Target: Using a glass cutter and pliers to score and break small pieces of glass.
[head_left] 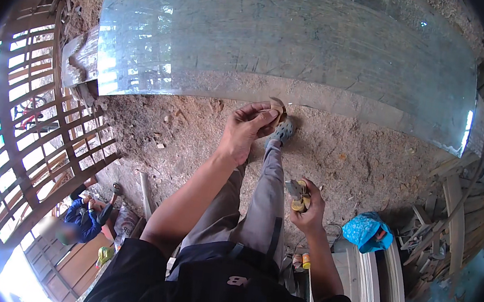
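My left hand [245, 130] is stretched forward and pinches a small curved tan piece [278, 109], like a thin wood shaving, between thumb and fingers. It hovers above my grey shoe [283, 130] on the dirt ground. My right hand [308, 207] is held lower, close to my knee, and is closed around a small tool with metal jaws and yellow handles [297, 195]. Both forearms come in from the bottom edge, over my grey trouser legs.
A large curved metal sheet [287, 45] lies across the ground ahead. A wooden lattice gate [34, 131] stands at the left, with another person crouching [87, 217] below it. A blue cloth [367, 232] lies on stacked timber and white boards [375, 280] at the right.
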### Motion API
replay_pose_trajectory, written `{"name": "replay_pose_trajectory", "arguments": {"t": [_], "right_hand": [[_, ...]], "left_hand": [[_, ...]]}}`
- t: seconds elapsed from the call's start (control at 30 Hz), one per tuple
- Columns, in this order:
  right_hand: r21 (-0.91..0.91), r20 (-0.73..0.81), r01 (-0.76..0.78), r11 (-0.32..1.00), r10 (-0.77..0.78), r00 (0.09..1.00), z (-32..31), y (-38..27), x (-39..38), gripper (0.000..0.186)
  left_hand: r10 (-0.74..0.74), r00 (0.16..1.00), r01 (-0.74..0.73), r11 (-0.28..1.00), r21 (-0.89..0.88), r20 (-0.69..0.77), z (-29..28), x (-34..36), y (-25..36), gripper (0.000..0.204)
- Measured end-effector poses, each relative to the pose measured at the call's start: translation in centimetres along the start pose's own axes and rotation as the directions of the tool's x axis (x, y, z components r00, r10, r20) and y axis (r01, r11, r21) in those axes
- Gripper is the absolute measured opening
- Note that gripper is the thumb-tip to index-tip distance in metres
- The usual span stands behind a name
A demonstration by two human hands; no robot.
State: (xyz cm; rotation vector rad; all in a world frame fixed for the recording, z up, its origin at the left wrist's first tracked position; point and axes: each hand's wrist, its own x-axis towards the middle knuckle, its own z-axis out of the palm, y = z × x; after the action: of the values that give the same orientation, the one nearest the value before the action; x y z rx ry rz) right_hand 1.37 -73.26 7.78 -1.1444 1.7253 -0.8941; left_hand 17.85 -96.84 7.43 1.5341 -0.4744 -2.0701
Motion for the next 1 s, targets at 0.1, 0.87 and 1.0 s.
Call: {"name": "replay_pose_trajectory", "arguments": {"t": [0.1,0.87,1.0], "right_hand": [[0.065,-0.008,-0.006,0.998,0.007,1.0,0.2,0.6,0.2,0.066],[0.326,0.219,-0.313,0.892,0.251,0.943,3.5,-6.0,6.6,0.035],[0.333,0.181,-0.274,0.902,0.224,0.958,4.8,-7.3,6.9,0.042]], "left_hand": [[0.04,0.999,-0.04,0.999,-0.031,-0.012,0.1,-0.1,0.3,0.018],[0.147,0.938,-0.146,0.989,-0.028,0.313,-1.3,0.0,2.1,0.047],[0.195,0.93,-0.199,0.98,-0.022,0.313,-1.2,0.3,1.7,0.042]]}}
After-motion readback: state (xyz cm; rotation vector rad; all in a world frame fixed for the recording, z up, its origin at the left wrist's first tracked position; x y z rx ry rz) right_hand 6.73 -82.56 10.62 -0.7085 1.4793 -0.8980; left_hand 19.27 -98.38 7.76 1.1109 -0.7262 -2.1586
